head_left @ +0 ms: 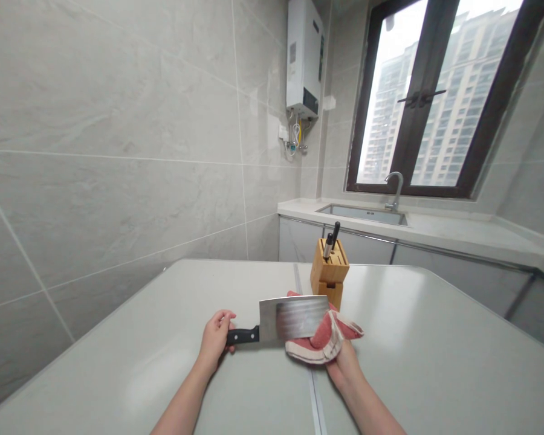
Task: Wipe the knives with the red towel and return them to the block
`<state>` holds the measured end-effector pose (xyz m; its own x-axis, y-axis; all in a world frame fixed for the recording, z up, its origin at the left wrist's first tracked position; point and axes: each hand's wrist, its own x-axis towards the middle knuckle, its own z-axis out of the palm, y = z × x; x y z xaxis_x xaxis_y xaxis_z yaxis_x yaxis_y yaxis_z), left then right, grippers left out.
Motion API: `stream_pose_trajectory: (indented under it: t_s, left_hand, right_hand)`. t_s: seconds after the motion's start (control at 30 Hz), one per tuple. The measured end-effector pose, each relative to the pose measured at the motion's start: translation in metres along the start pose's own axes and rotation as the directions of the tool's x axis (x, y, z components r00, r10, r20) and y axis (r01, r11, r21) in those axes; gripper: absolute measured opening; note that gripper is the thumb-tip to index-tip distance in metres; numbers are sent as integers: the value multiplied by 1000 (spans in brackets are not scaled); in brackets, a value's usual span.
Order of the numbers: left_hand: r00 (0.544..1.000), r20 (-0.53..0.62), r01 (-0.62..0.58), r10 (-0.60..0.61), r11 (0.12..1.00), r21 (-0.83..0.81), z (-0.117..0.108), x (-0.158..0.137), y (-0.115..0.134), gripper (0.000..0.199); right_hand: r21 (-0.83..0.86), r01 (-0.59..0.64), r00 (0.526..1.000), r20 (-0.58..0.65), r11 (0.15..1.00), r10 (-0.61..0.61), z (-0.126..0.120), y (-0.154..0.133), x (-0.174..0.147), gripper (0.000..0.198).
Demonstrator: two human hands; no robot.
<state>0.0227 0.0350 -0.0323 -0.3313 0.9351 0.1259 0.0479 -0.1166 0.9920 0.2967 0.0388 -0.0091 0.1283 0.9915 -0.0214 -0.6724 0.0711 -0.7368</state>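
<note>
While left hand (215, 337) grips cleaver (294, 318), right hand (342, 356) cups cloth (323, 344).

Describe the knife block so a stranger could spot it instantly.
On the pale table before the window, just beyond the cleaver and red cloth, stands the knife block. It alone is wooden, with two dark handles poking up.
</note>
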Motion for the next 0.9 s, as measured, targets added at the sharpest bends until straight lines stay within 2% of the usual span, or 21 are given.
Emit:
stream_pose_trajectory:
  t_s: [0.07,0.2,0.4,0.63,0.9]
  left_hand:
    - [1000,-15,5,-5,1000,-5,0,0,1,29]
    - [999,-43,13,-14,1000,-22,2,-2,4,27]
    - [997,-80,-4,0,999,-43,3,-3,7,26]
    - [991,-132,7,-18,997,-81,0,1,1,26]
    - [991,-131,10,-23,996,-93,0,0,2,27]
  right_hand:
    - [35,-21,1000,-6,999,21,1,-1,-2,56]
    - [37,19,999,-28,999,-18,3,-2,-5,56]
    - [51,12,999,-47,999,-9,1,1,-4,45]
    - [31,-27,990,-141,999,31,-3,3,-1,32]
    - [27,-102,993,-65,994,103,-8,10,0,42]
